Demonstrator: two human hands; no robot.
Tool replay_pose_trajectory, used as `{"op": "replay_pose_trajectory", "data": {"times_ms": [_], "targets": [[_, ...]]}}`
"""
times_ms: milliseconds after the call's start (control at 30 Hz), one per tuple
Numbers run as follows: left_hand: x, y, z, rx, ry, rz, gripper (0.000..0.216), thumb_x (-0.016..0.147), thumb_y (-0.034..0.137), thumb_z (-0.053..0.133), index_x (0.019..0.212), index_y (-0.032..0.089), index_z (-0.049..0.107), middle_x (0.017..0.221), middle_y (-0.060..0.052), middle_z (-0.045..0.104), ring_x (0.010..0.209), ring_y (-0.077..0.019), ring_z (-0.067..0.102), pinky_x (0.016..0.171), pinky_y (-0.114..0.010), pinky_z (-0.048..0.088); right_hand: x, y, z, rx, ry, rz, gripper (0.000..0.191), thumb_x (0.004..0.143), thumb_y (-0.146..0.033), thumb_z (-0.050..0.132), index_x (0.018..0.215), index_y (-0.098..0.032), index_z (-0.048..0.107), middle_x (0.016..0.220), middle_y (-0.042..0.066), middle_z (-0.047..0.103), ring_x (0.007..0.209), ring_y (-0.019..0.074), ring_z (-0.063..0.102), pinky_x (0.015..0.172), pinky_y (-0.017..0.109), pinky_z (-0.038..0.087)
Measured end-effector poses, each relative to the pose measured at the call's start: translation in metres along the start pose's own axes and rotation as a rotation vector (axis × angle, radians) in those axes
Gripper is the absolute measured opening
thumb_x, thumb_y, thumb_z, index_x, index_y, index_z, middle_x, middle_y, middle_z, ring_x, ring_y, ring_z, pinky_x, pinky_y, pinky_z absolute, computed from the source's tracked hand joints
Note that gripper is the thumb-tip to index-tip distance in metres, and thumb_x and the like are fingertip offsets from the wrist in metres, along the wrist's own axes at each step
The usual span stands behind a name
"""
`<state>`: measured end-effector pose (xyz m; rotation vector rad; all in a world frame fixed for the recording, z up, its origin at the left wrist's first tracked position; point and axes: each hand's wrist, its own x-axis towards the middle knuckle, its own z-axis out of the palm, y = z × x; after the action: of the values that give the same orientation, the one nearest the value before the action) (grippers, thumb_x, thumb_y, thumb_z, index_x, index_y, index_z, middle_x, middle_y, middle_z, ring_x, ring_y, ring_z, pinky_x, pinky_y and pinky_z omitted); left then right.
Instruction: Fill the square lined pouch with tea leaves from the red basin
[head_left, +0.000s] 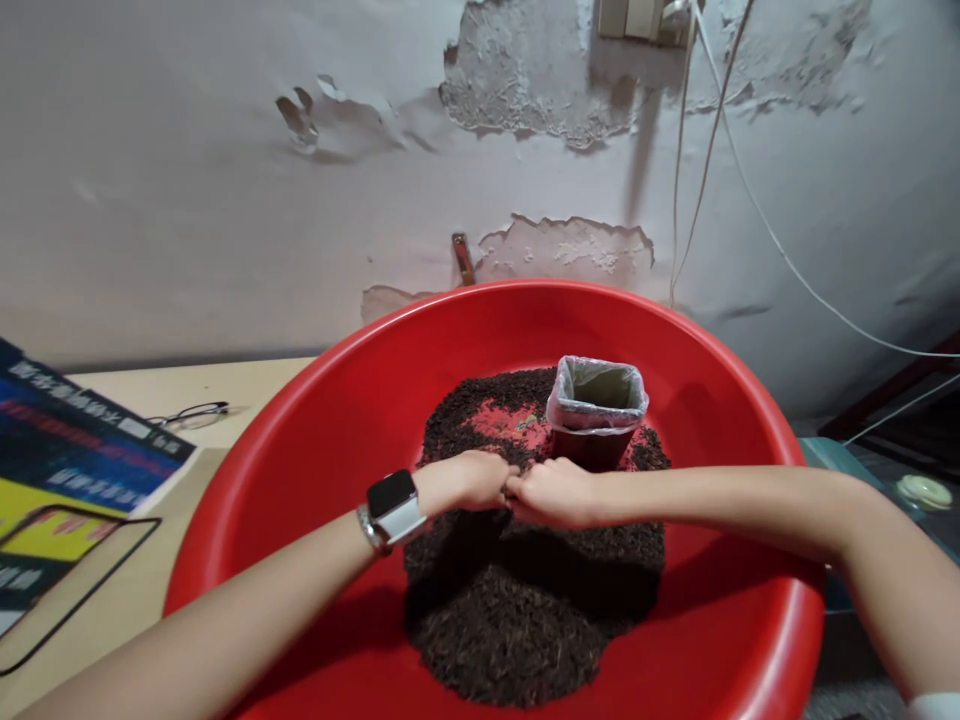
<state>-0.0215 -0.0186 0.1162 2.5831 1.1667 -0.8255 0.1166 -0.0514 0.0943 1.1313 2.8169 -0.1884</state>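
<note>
– What does the person wear on the arms?

– Both forearms are bare from elbow to wrist, with no sleeves over them. On the left wrist sits a smartwatch with a square black screen and a white band (pixel 393 507); the screen is dark, and a thin silvery bracelet lies just beside it on the elbow side.

– And the right arm?

– No watch or band there. Only a small patch of white cloth sleeve (pixel 934 706) shows at the bottom right corner, near the upper arm.

– Any rings?

– None can be made out; the fingers are too small and curled to tell.
</note>
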Motion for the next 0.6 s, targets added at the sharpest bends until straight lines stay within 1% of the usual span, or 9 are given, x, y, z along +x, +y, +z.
{"op": "replay_pose_trajectory", "data": {"times_ms": [100,167,233,333,367,433,500,533,600], "targets": [[0.001,0.004,0.003,0.016,-0.045,-0.008,0.037,0.083,0.032,0.048,0.117,0.02,0.057,0.111,-0.013,0.062,0.098,-0.028,0.06,0.081,-0.035,0.047,0.001,0.018,-0.052,-0.05,0.135,0.135,0.028,0.089,-0.03,0.034,0.099,-0.016,0.055,0.085,0.01,0.066,0.076,0.0228,0.064,0.061,0.031,0.047],[0.004,0.006,0.008,0.053,-0.052,-0.002,0.041,0.083,0.034,0.048,0.12,0.018,0.054,0.113,-0.016,0.061,0.101,-0.0303,0.059,0.083,-0.039,0.047,-0.002,0.039,-0.077,-0.119,0.238,0.258,0.029,0.09,-0.029,0.031,0.1,-0.015,0.054,0.088,0.011,0.065,0.08,0.0235,0.063,0.063,0.032,0.046],[0.007,0.007,0.014,0.086,-0.059,0.007,0.041,0.083,0.034,0.049,0.12,0.016,0.055,0.112,-0.017,0.061,0.1,-0.0313,0.059,0.083,-0.041,0.047,-0.005,0.061,-0.088,-0.184,0.285,0.391,0.032,0.091,-0.028,0.028,0.102,-0.015,0.054,0.09,0.013,0.064,0.084,0.0248,0.062,0.065,0.034,0.045],[0.011,0.01,0.023,0.081,-0.074,0.053,0.037,0.082,0.032,0.051,0.116,0.017,0.058,0.108,-0.017,0.063,0.096,-0.031,0.061,0.079,-0.04,0.048,-0.006,0.083,-0.087,-0.231,0.201,0.505,0.032,0.091,-0.027,0.029,0.102,-0.013,0.056,0.093,0.016,0.063,0.088,0.026,0.06,0.069,0.035,0.044],[0.011,0.012,0.025,0.074,-0.083,0.074,0.037,0.081,0.031,0.052,0.115,0.016,0.058,0.107,-0.017,0.064,0.095,-0.031,0.062,0.078,-0.04,0.049,-0.006,0.085,-0.084,-0.258,0.191,0.499,0.031,0.09,-0.025,0.03,0.101,-0.012,0.057,0.095,0.017,0.063,0.09,0.0265,0.059,0.072,0.037,0.043],[0.008,0.019,0.027,0.093,-0.08,0.102,0.038,0.08,0.032,0.054,0.113,0.015,0.059,0.105,-0.018,0.064,0.094,-0.032,0.062,0.078,-0.042,0.048,-0.006,0.08,-0.079,-0.331,0.251,0.429,0.029,0.089,-0.02,0.033,0.098,-0.01,0.058,0.098,0.019,0.061,0.095,0.0277,0.056,0.079,0.04,0.039],[-0.002,0.032,0.025,0.154,-0.027,0.11,0.036,0.078,0.03,0.058,0.11,0.013,0.06,0.103,-0.019,0.064,0.095,-0.0335,0.06,0.081,-0.045,0.046,-0.007,0.065,-0.076,-0.368,0.338,0.303,0.027,0.088,-0.018,0.034,0.096,-0.008,0.057,0.098,0.02,0.06,0.096,0.028,0.055,0.081,0.042,0.038],[-0.01,0.041,0.021,0.172,0.02,0.126,0.033,0.078,0.029,0.058,0.108,0.013,0.062,0.103,-0.019,0.064,0.096,-0.0335,0.06,0.083,-0.046,0.045,-0.009,0.054,-0.074,-0.35,0.339,0.23,0.027,0.087,-0.019,0.034,0.095,-0.008,0.057,0.096,0.019,0.061,0.093,0.0275,0.056,0.079,0.041,0.04],[-0.031,0.059,0.01,0.107,0.122,0.235,0.028,0.083,0.028,0.052,0.106,0.014,0.062,0.101,-0.017,0.065,0.095,-0.0313,0.06,0.084,-0.045,0.045,-0.013,0.03,-0.065,-0.256,0.202,0.085,0.028,0.087,-0.026,0.037,0.097,-0.01,0.057,0.091,0.015,0.062,0.085,0.0259,0.059,0.072,0.039,0.044]]}}
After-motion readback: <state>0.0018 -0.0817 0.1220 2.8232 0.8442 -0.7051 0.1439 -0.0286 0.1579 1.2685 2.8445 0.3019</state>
